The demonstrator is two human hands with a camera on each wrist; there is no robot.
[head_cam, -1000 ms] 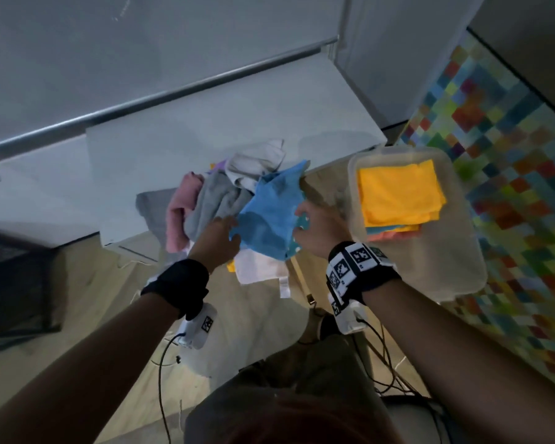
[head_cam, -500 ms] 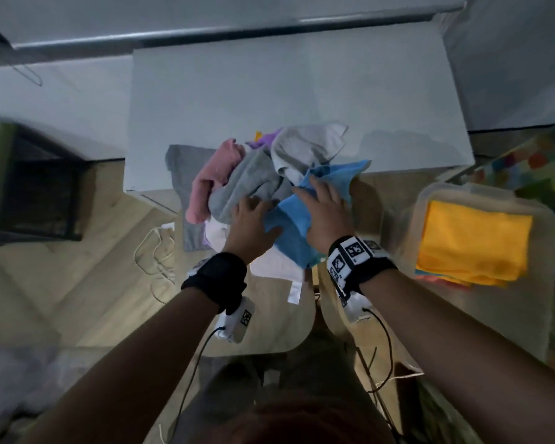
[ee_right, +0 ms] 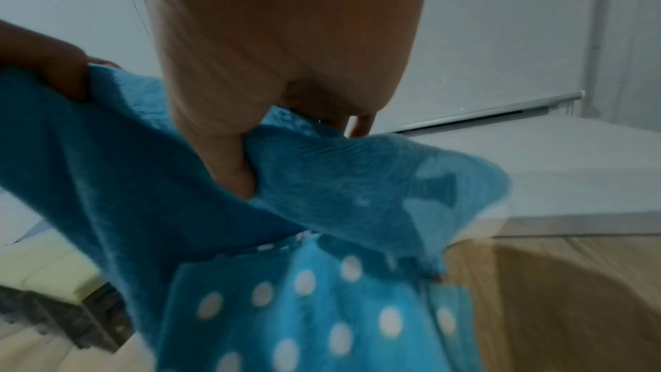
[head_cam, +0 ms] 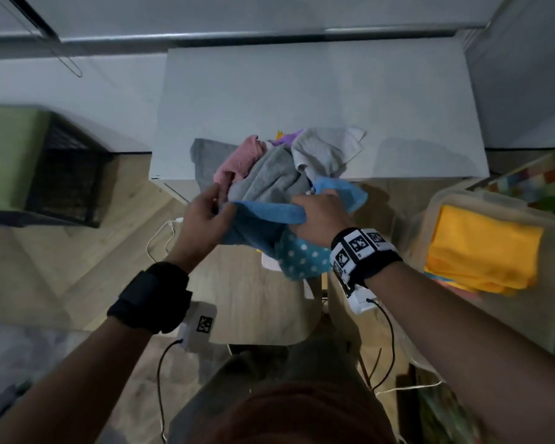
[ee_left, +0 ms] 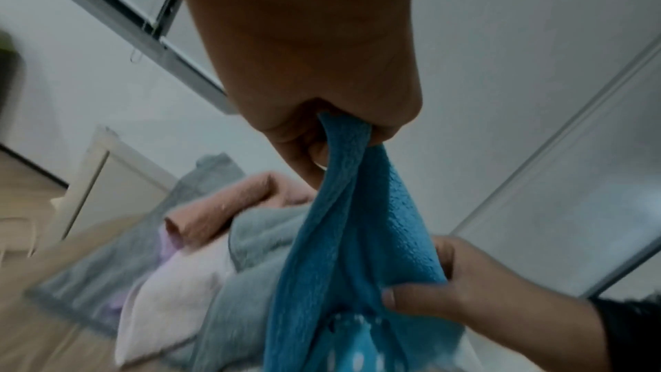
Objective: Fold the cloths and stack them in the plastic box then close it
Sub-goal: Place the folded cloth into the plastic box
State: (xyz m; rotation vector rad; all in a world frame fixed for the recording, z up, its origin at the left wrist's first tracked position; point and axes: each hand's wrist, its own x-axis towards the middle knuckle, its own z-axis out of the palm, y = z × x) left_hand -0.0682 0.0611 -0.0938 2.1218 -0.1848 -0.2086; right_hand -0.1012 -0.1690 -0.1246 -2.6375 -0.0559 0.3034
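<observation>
A blue cloth (head_cam: pixel 266 213) with a white-dotted part (head_cam: pixel 302 259) hangs between both hands above the table's near edge. My left hand (head_cam: pixel 205 216) pinches its left top edge (ee_left: pixel 343 140). My right hand (head_cam: pixel 318 216) grips its right top edge (ee_right: pixel 286 157). Behind it lies a heap of loose cloths: pink (head_cam: pixel 241 158), grey (head_cam: pixel 269 181), pale grey (head_cam: pixel 327 149) and a purple scrap (head_cam: pixel 285 139). The clear plastic box (head_cam: pixel 455 200) stands at the right with a folded yellow cloth (head_cam: pixel 481 248) on top of its stack.
The heap sits on a white table (head_cam: pixel 302 91) against a wall. A black wire basket (head_cam: pixel 64 168) with a green top stands on the wooden floor at the left. A multicoloured mat (head_cam: pixel 532 177) lies behind the box. Cables trail near my legs.
Both hands have lifted the blue cloth off the heap and pulled apart, stretching its top edge between them. The head view has swung left, so the box sits further right.
</observation>
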